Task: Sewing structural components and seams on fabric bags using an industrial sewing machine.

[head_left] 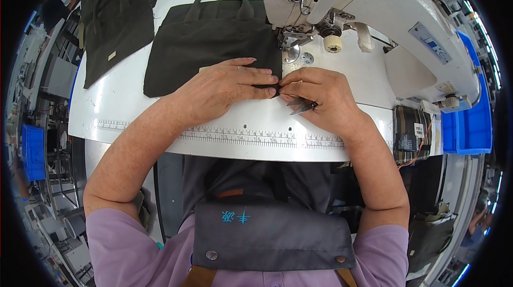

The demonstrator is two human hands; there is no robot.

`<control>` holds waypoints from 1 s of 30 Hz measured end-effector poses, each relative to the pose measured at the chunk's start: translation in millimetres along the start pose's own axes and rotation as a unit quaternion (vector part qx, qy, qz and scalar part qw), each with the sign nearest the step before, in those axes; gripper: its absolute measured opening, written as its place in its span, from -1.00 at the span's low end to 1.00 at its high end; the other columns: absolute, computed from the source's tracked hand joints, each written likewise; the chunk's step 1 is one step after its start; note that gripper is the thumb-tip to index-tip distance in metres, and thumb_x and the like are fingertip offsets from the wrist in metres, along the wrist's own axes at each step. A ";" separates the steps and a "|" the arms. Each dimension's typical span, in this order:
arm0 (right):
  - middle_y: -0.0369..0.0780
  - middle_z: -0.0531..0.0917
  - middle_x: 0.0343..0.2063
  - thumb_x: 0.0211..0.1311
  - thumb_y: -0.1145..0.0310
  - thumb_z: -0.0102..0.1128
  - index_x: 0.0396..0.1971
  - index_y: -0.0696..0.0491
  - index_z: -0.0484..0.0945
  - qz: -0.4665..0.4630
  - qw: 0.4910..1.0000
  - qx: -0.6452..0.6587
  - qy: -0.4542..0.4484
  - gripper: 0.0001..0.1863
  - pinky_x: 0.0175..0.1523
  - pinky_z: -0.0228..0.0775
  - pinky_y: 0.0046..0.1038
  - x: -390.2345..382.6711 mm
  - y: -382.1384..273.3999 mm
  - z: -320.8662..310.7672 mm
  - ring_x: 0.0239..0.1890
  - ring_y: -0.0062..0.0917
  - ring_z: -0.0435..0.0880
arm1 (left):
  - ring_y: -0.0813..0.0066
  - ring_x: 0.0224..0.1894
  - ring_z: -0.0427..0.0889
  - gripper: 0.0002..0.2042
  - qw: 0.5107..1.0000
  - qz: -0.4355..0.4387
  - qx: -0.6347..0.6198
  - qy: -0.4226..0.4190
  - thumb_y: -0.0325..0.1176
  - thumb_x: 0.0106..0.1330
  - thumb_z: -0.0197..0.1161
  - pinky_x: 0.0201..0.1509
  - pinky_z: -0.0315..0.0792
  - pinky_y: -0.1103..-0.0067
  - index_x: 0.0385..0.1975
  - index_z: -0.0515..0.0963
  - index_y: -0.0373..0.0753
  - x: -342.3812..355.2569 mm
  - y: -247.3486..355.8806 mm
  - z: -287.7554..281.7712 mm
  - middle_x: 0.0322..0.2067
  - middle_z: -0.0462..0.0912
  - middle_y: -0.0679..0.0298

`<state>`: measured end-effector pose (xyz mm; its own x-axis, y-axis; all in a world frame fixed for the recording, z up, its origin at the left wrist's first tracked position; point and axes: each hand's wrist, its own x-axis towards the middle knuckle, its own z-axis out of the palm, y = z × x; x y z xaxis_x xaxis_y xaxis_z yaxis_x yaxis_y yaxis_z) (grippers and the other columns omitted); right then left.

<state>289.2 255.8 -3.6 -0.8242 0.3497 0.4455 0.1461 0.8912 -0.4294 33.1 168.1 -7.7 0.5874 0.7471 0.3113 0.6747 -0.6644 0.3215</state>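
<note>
My left hand (224, 87) lies with fingers stretched out over the lower right corner of a dark olive fabric bag (197, 41), which has two handles at its top. My right hand (323, 97) is curled, thumb and forefinger at that same corner, while small metal thread snips (300, 106) are held in its fingers, blades pointing left. The corner itself is partly hidden under my fingertips. Just above, the needle and presser foot area of a white sewing machine (427, 41) stands beside the bag's right edge.
A second olive bag piece (115, 36) lies at the table's upper left. The white worktable (107, 105) has a printed ruler near its front edge. Blue bins (464, 132) stand right and left, and a plaid pouch (411, 127) sits by the right edge. Co-workers show at both rims.
</note>
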 end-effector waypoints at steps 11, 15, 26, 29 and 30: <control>-0.32 0.66 -0.24 -0.06 0.46 0.46 -0.17 -0.05 0.77 0.081 0.993 -0.079 0.012 -0.66 -0.21 0.59 -0.33 4.5 5.1 1.8 -0.29 -0.37 0.72 | 0.31 0.30 0.58 -0.50 1.000 -0.007 0.011 0.001 -0.64 0.20 0.15 0.56 0.23 0.16 0.09 0.71 0.01 19.4 -30.7 -1.3 0.18 0.67 0.32; -0.25 0.67 -0.24 0.07 0.37 0.43 -0.05 -0.10 0.74 0.104 0.984 -0.146 0.012 -0.63 -0.20 0.60 -0.28 8.0 8.4 4.8 -0.27 -0.30 0.73 | 0.31 0.29 0.58 -0.45 0.999 -0.027 0.015 0.009 -0.71 0.13 0.11 0.59 0.18 0.15 0.06 0.73 0.00 28.0 -42.4 -0.1 0.15 0.69 0.33; -0.14 0.64 -0.28 0.23 0.20 0.37 0.09 -0.13 0.67 0.156 0.967 -0.202 -0.014 -0.59 -0.22 0.59 -0.24 11.2 7.0 5.1 -0.34 -0.25 0.73 | 0.40 0.26 0.57 -0.44 0.996 -0.069 0.044 0.024 -0.76 0.15 0.11 0.64 0.15 0.29 0.04 0.74 0.01 46.0 -60.0 -2.4 0.12 0.70 0.35; -0.14 0.63 -0.28 0.20 0.22 0.39 0.10 -0.12 0.66 0.164 0.965 -0.202 -0.019 -0.57 -0.22 0.59 -0.24 8.0 8.7 3.0 -0.34 -0.25 0.73 | 0.41 0.26 0.57 -0.44 0.996 -0.064 0.049 0.028 -0.77 0.14 0.12 0.64 0.16 0.28 0.03 0.74 0.01 44.3 -61.8 2.0 0.11 0.70 0.35; -0.14 0.63 -0.27 0.19 0.23 0.40 0.10 -0.11 0.65 0.163 0.966 -0.198 -0.019 -0.56 -0.22 0.59 -0.24 7.5 9.4 2.6 -0.34 -0.25 0.73 | 0.41 0.27 0.57 -0.44 0.996 -0.064 0.047 0.035 -0.77 0.13 0.12 0.64 0.15 0.27 0.03 0.74 0.01 44.6 -63.0 3.1 0.11 0.70 0.35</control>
<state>282.9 266.0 -6.4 -0.7169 0.6271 0.3047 0.5934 0.7782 -0.2056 18.2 243.4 -16.9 0.4641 0.8196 0.3360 0.7829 -0.5570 0.2773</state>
